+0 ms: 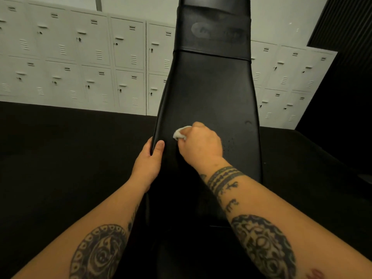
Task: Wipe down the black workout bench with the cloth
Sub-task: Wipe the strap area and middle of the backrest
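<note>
The black workout bench (209, 91) runs up the middle of the view, its padded back rising away from me. My right hand (201, 142) grips a small white cloth (181, 133) and holds it against the pad near the bench's left side. Only a bunched part of the cloth shows past the fingers. My left hand (150, 160) grips the bench's left edge just below the cloth, thumb on top of the pad and fingers wrapped round the side.
Rows of pale grey lockers (80, 57) line the wall behind the bench on both sides. Dark floor (60, 158) spreads to the left and right. A black slatted wall (346, 27) stands at the upper right.
</note>
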Action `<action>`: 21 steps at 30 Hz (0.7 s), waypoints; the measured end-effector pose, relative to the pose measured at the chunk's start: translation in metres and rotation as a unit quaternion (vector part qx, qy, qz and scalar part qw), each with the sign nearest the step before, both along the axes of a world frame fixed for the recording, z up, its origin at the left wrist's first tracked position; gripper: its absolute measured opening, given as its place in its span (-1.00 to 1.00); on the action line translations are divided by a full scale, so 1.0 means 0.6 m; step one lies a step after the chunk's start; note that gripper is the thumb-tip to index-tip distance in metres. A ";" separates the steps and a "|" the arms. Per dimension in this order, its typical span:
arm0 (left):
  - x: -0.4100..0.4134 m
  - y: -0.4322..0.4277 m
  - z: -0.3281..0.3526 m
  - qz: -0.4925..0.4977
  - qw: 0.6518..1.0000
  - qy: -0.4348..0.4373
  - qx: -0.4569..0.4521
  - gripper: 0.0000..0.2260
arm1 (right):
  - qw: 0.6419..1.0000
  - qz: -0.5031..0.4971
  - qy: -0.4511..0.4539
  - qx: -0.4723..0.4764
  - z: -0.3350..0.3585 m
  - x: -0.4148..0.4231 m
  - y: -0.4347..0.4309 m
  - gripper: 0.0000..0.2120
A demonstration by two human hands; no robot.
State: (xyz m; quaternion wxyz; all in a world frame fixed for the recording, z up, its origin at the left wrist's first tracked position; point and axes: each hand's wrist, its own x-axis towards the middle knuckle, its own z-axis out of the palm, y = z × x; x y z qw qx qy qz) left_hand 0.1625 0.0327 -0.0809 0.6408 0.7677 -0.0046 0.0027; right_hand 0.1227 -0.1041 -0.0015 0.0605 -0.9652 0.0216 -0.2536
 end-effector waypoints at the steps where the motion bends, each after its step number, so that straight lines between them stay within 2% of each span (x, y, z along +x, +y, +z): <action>1: 0.000 0.000 0.000 0.002 1.000 -0.004 0.001 -0.39 | 1.000 0.018 0.005 -0.001 -0.003 -0.001 0.014 -0.75; 4: -0.002 0.001 0.001 0.005 1.000 0.002 0.013 -0.41 | 0.995 0.078 0.035 -0.056 -0.029 -0.026 0.027 -0.73; 7: -0.006 -0.001 0.005 0.007 1.000 0.003 0.027 -0.41 | 0.993 0.075 0.048 -0.078 -0.033 -0.042 -0.021 -0.71; 11: -0.007 -0.005 0.007 0.019 1.000 0.007 0.023 -0.40 | 1.000 -0.003 0.004 -0.012 0.011 -0.015 -0.062 -0.76; 14: -0.006 -0.004 0.006 0.018 0.999 0.012 0.025 -0.40 | 1.000 -0.015 -0.004 0.024 0.015 0.000 -0.038 -0.76; 18: -0.009 -0.003 0.009 0.013 0.999 0.007 0.035 -0.40 | 0.995 0.079 0.033 -0.053 -0.037 -0.034 -0.016 -0.73; 21: -0.010 -0.005 0.016 0.013 0.999 0.022 0.036 -0.40 | 0.996 0.046 0.042 -0.064 -0.034 -0.046 -0.068 -0.72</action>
